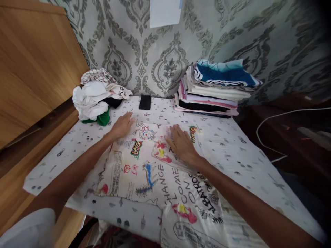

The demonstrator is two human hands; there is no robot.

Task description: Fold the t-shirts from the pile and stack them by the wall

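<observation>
A white garment (139, 172) with coloured drawings and black lettering lies spread on the table, partly creased. I cannot tell what kind of garment it is. One part of it hangs toward me over the near edge. My left hand (123, 126) rests at its far left corner, fingers stretched forward. Flat on the upper right of the cloth lies my right hand (181, 144), with its fingers extended. Neither hand grips anything. Both forearms reach in from the bottom corners, and the right one covers some of the lettering.
A patterned white sheet (248, 162) covers the table. Crumpled clothes (90, 98) are heaped at the back left, and a folded stack of clothes (212, 93) stands at the back right. Between them lies a black phone (145, 102). A wooden cabinet (38, 55) borders the left side.
</observation>
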